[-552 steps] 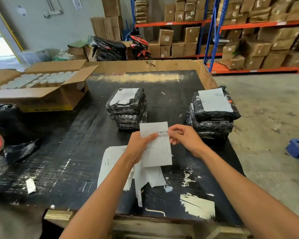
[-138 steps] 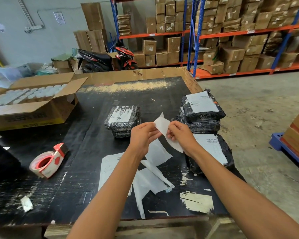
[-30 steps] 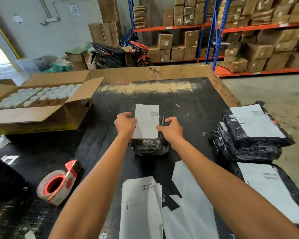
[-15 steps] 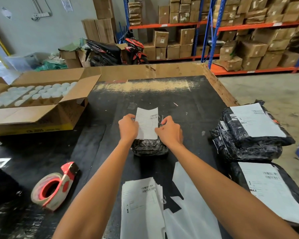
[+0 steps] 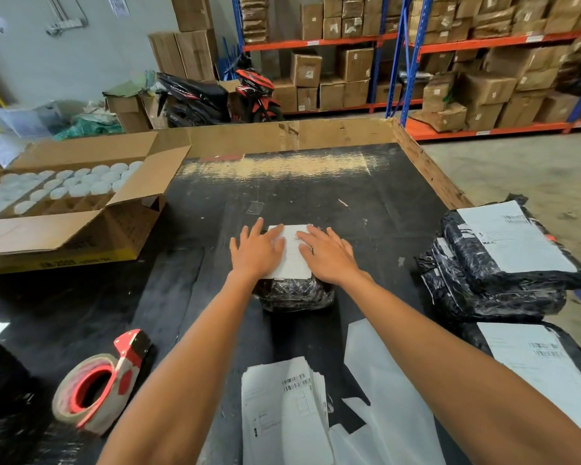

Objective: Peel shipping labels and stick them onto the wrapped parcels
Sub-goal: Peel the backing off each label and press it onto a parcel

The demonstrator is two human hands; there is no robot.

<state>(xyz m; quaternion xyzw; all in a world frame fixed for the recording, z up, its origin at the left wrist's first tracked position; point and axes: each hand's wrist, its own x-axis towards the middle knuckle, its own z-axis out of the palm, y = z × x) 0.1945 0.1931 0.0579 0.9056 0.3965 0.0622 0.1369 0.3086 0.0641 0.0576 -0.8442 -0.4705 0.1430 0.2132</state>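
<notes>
1. Cardboard forms the open box (image 5: 81,209) at the far left of the black surface (image 5: 316,196); its flaps are folded back and rows of round white lids fill it.
2. Near the front left lies a red tape dispenser (image 5: 99,380), well apart from the hands.
3. At the centre sits the wrapped parcel (image 5: 294,292), a small bundle in shiny black plastic. It looks soft and light, and the film is likely slippery, so it is best held by its two sides.
4. On top of it lies a white shipping label (image 5: 291,250). Thin and floppy, it probably creases easily and is best handled by a corner or edge.
5. The left hand (image 5: 255,251) lies flat on the label's left side, fingers straight and spread, pressing down.
6. The right hand (image 5: 327,255) does the same on the right side, fingers straight and gripping nothing.
7. At the front centre lies a stack of unpeeled labels (image 5: 282,411), with blank backing sheets (image 5: 383,397) just beside it.
8. At the right stands a pile of labelled parcels (image 5: 497,263), with another labelled parcel (image 5: 534,364) in front of the pile.
</notes>
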